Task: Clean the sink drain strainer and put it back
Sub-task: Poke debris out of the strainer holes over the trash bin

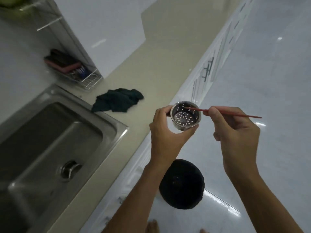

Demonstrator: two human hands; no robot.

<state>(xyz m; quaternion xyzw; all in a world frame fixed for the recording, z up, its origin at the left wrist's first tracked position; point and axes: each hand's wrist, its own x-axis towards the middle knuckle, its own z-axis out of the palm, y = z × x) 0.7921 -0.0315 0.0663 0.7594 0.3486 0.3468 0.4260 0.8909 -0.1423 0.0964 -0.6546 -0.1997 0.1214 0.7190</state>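
Note:
My left hand [165, 132] grips a round steel drain strainer [185, 117], a small perforated cup, held over the floor just off the counter edge, its open side facing me. My right hand [235, 130] pinches a thin red stick [235, 114], and the stick's tip reaches inside the strainer against its holed wall. The steel sink [55, 132] lies at the left, and its drain opening [70, 169] has no strainer in it.
A dark green cloth [117, 102] lies crumpled on the beige counter [151, 64]. A wire rack [80, 74] with sponges stands behind the sink. A black round bin [182, 184] sits on the glossy white floor below my hands. White cabinet fronts run along the counter edge.

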